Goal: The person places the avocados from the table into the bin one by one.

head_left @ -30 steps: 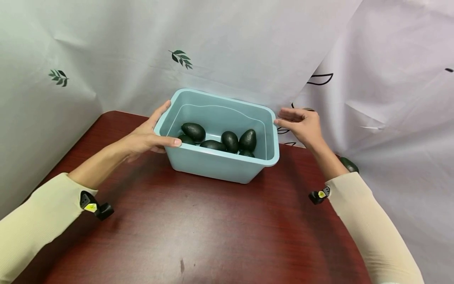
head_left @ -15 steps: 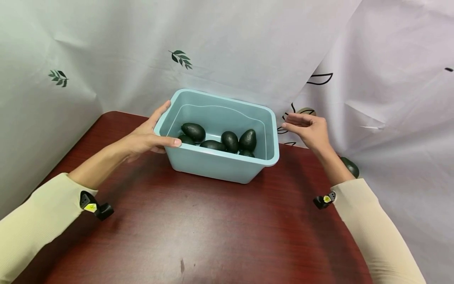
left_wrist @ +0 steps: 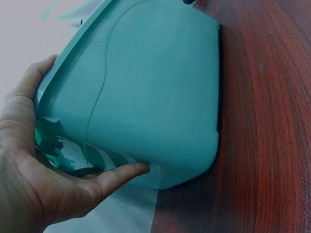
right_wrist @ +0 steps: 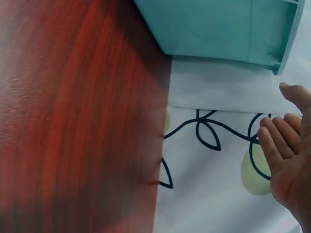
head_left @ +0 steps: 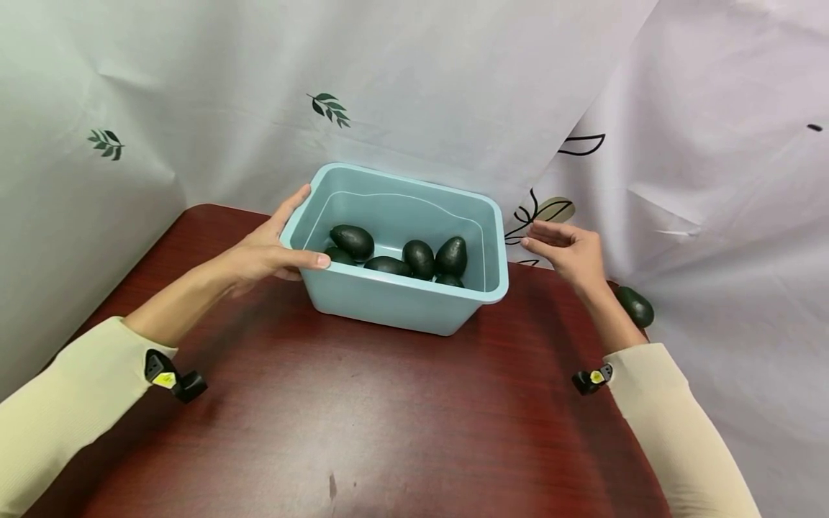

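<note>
A light blue plastic bin [head_left: 382,296] stands toward the back of the table with several dark green avocados [head_left: 451,257] inside, gathered along its near side. My left hand [head_left: 262,253] grips the bin's left end, the thumb over the front rim and a finger along the side rim. From the left wrist view, the same hand [left_wrist: 58,187] spans the bin's corner by its handle opening. My right hand [head_left: 570,255] hovers to the right of the bin, apart from it, fingers loosely bent with nothing in them. Its palm shows in the right wrist view.
Another avocado [head_left: 635,307] lies at the table's right edge, partly behind my right forearm. The reddish-brown table [head_left: 388,410] runs in front of the bin. White cloth [head_left: 421,86] with leaf prints hangs close behind the bin and around the sides.
My right hand has drawn away from the bin's right rim, moving right and slightly toward me. The left hand, the bin and the avocados keep their places.
</note>
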The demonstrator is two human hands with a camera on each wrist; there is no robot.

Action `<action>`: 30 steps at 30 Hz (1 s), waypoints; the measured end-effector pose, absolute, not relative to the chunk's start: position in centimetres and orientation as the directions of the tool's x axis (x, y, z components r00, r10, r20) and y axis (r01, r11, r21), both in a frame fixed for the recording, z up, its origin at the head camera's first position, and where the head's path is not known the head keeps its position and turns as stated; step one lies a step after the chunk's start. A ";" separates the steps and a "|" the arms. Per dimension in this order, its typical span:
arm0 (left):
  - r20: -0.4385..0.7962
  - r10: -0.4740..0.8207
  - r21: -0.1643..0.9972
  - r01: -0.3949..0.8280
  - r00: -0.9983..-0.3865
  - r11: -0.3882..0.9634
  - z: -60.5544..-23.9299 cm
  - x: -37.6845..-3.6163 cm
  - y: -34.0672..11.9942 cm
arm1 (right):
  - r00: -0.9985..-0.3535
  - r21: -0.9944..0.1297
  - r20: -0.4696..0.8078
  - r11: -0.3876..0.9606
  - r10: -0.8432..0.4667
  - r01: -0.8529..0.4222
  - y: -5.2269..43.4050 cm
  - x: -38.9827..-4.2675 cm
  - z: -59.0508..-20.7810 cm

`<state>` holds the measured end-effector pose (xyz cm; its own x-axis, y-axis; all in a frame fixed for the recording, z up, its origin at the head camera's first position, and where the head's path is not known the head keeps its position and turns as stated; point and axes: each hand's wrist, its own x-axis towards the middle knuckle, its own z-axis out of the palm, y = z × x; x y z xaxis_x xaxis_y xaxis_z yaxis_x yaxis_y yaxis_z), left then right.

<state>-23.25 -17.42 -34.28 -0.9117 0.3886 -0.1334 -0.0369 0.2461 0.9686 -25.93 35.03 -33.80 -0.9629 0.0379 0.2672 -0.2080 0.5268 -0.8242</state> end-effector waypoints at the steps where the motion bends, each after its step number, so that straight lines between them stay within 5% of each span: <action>1: -0.133 0.387 0.968 -0.037 -0.912 0.246 -34.3 -23.2 -17.4 | -0.963 -0.823 0.268 0.530 0.042 -0.206 35.1 -25.8 -34.0; 30: -0.129 0.393 0.973 -0.039 -0.910 0.227 -34.3 -23.2 -17.4 | -0.937 -0.853 0.193 0.521 0.291 -0.013 43.5 -22.7 -35.3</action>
